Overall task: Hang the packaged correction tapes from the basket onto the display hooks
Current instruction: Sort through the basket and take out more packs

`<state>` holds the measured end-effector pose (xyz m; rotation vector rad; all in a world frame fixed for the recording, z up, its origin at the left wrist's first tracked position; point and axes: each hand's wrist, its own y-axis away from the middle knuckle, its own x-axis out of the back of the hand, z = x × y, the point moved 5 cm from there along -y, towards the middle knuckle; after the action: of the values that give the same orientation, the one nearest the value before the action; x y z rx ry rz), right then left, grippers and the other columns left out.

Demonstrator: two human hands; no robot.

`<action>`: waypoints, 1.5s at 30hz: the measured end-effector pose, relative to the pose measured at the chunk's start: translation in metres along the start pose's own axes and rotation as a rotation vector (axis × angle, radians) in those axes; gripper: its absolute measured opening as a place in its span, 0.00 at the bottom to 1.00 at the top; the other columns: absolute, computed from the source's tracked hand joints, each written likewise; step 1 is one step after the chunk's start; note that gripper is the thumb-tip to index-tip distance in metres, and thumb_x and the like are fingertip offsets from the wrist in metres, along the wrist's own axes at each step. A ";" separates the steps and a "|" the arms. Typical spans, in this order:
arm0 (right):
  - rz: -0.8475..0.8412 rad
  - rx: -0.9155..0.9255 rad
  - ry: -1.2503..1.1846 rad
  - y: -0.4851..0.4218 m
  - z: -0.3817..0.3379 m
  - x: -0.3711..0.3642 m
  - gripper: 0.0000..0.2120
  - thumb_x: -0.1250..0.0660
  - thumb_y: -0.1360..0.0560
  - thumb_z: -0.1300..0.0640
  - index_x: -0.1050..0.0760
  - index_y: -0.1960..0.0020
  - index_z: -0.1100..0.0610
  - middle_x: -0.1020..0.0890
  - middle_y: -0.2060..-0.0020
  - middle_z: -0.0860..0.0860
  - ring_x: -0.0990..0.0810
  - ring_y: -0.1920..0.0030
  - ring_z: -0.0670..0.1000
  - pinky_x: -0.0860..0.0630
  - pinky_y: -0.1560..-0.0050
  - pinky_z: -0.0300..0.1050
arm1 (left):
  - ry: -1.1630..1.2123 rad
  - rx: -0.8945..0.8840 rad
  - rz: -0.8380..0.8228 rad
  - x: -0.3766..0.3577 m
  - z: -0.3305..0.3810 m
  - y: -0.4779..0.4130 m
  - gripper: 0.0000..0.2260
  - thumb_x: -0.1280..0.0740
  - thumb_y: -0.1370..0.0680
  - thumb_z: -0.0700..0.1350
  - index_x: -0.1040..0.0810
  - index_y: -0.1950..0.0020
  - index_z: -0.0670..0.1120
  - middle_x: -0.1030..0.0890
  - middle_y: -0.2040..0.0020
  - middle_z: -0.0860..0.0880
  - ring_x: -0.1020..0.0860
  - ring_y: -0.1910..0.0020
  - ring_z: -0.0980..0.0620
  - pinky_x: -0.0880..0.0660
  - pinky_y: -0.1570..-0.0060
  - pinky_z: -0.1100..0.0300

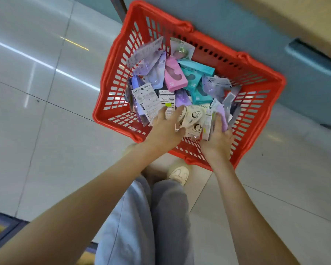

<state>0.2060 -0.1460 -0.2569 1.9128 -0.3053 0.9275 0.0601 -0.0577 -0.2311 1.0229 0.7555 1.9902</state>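
Note:
A red plastic basket [111,111] stands on the floor, filled with several packaged correction tapes in pink [173,75], teal [197,87], purple and white. Both of my hands reach into its near side. My left hand [165,129] holds the edge of a cream package [194,117] with cartoon faces, its other fingers lying on white-backed packs. My right hand [218,138] grips a small upright bundle of packages [223,113], purple on the outside, fingers curled over its top. No display hooks are in view.
The basket sits on glossy pale floor tiles [36,111], against a grey-blue fixture base [275,44] at the upper right. My grey-trousered legs [161,217] and a cream shoe [178,174] are just below the basket. A dark threshold [2,228] lies at the lower left.

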 end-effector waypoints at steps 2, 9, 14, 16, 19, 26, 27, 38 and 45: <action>0.031 0.053 -0.046 0.027 -0.014 0.029 0.39 0.33 0.27 0.59 0.47 0.22 0.46 0.35 0.29 0.58 0.35 0.31 0.61 0.33 0.37 0.47 | 0.179 0.060 -0.080 0.012 0.018 0.025 0.29 0.35 0.21 0.49 0.42 0.22 0.56 0.42 0.24 0.41 0.36 0.28 0.40 0.37 0.29 0.50; 0.000 0.359 -0.485 0.122 -0.101 0.121 0.43 0.30 0.35 0.56 0.43 0.24 0.43 0.32 0.28 0.47 0.33 0.28 0.52 0.32 0.31 0.55 | 0.764 0.090 -0.147 0.061 0.091 0.119 0.29 0.34 0.21 0.51 0.42 0.23 0.59 0.30 0.27 0.45 0.30 0.29 0.45 0.35 0.30 0.49; -0.024 0.381 -0.718 0.178 -0.146 0.187 0.50 0.27 0.32 0.52 0.57 0.22 0.40 0.37 0.26 0.42 0.37 0.26 0.46 0.34 0.28 0.52 | 0.935 -0.032 -0.048 0.116 0.122 0.175 0.46 0.24 0.30 0.50 0.52 0.22 0.62 0.22 0.35 0.52 0.22 0.38 0.52 0.24 0.39 0.50; -0.058 0.431 -0.767 0.201 -0.162 0.214 0.52 0.27 0.29 0.61 0.61 0.22 0.45 0.40 0.27 0.36 0.39 0.26 0.39 0.37 0.27 0.44 | 0.919 -0.060 -0.026 0.142 0.131 0.196 0.45 0.22 0.31 0.45 0.48 0.24 0.57 0.18 0.43 0.53 0.18 0.47 0.57 0.21 0.47 0.56; -0.109 0.538 -0.804 0.237 -0.183 0.250 0.53 0.28 0.29 0.62 0.64 0.22 0.45 0.40 0.24 0.41 0.40 0.25 0.45 0.38 0.27 0.59 | 0.871 -0.106 -0.089 0.184 0.154 0.233 0.31 0.25 0.28 0.40 0.37 0.31 0.51 0.16 0.48 0.51 0.16 0.53 0.58 0.21 0.56 0.63; -0.191 0.657 -0.918 0.313 -0.230 0.339 0.53 0.29 0.31 0.63 0.63 0.28 0.32 0.40 0.26 0.37 0.38 0.25 0.47 0.35 0.29 0.62 | 0.812 -0.282 -0.193 0.261 0.223 0.321 0.28 0.24 0.33 0.47 0.26 0.34 0.47 0.17 0.42 0.48 0.18 0.43 0.47 0.21 0.45 0.50; -0.187 0.677 -0.921 0.323 -0.238 0.351 0.54 0.28 0.32 0.61 0.64 0.27 0.32 0.40 0.26 0.38 0.38 0.25 0.48 0.35 0.29 0.62 | 0.812 -0.310 -0.189 0.270 0.234 0.332 0.27 0.25 0.33 0.45 0.26 0.35 0.47 0.17 0.42 0.48 0.18 0.43 0.47 0.21 0.45 0.50; -0.121 0.702 -1.064 0.388 -0.290 0.443 0.62 0.20 0.35 0.56 0.67 0.27 0.33 0.42 0.25 0.40 0.33 0.30 0.41 0.26 0.36 0.48 | 0.758 -0.579 -0.089 0.345 0.316 0.425 0.19 0.27 0.27 0.38 0.26 0.40 0.53 0.16 0.45 0.52 0.18 0.47 0.51 0.21 0.49 0.54; -0.221 0.557 -1.594 0.396 -0.291 0.457 0.26 0.39 0.22 0.55 0.39 0.25 0.54 0.19 0.41 0.53 0.22 0.40 0.54 0.30 0.36 0.57 | 0.780 -0.600 -0.065 0.355 0.314 0.433 0.15 0.30 0.25 0.36 0.25 0.43 0.51 0.15 0.51 0.54 0.16 0.53 0.54 0.20 0.55 0.59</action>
<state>0.1579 -0.0292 0.4017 2.7452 -0.7464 -0.9532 0.0349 0.0540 0.4002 -0.1480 0.4910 2.3414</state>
